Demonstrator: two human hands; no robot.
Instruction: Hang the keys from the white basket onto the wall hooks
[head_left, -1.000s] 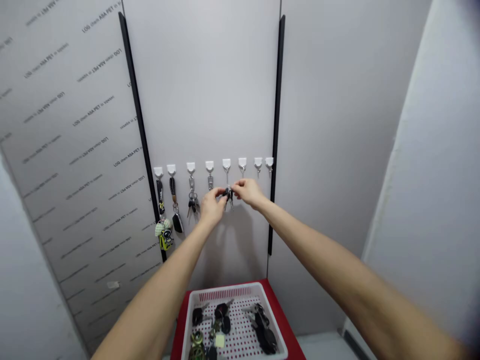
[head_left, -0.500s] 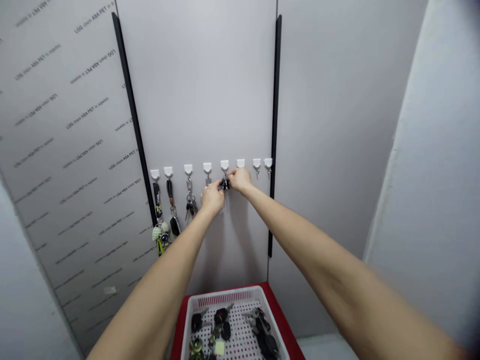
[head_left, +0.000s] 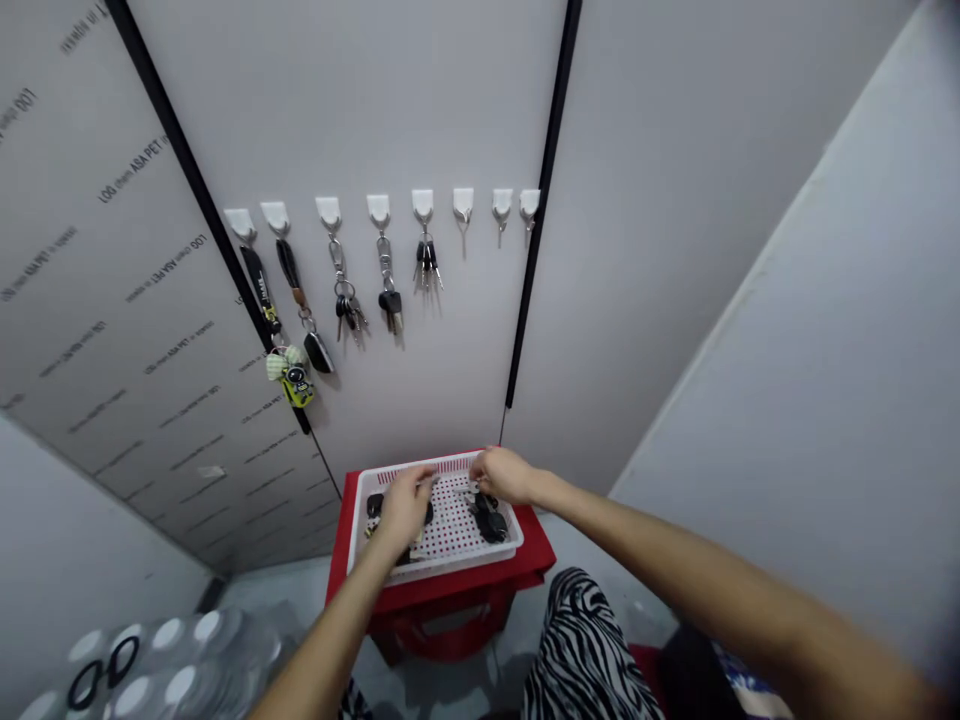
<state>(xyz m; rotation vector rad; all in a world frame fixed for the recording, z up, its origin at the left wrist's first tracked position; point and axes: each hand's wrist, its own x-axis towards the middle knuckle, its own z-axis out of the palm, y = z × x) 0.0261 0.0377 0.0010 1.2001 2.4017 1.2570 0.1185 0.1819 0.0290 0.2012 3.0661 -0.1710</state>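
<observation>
Both hands are down over a white perforated basket [head_left: 450, 545] that holds several dark key sets. My left hand [head_left: 405, 505] hovers above the basket's left half with fingers curled downward, close to a black key fob [head_left: 374, 505]. My right hand [head_left: 504, 474] is at the basket's back right, fingers bent over a dark key bunch [head_left: 489, 520]; what it grips is hidden. On the wall above, the fifth white hook [head_left: 423, 203] carries a small black key bunch [head_left: 427, 262].
A row of white hooks runs along the grey wall; the left five carry keys, among them a green-yellow charm [head_left: 291, 370], and the right three hooks [head_left: 496, 203] hang bare. The basket sits on a red stool [head_left: 442, 590]. Zebra-print trousers [head_left: 581, 650] show below.
Both hands left the fifth hook, where the small key bunch now hangs, and dropped to the basket. The view tilted down, so the hooks sit higher in frame.
</observation>
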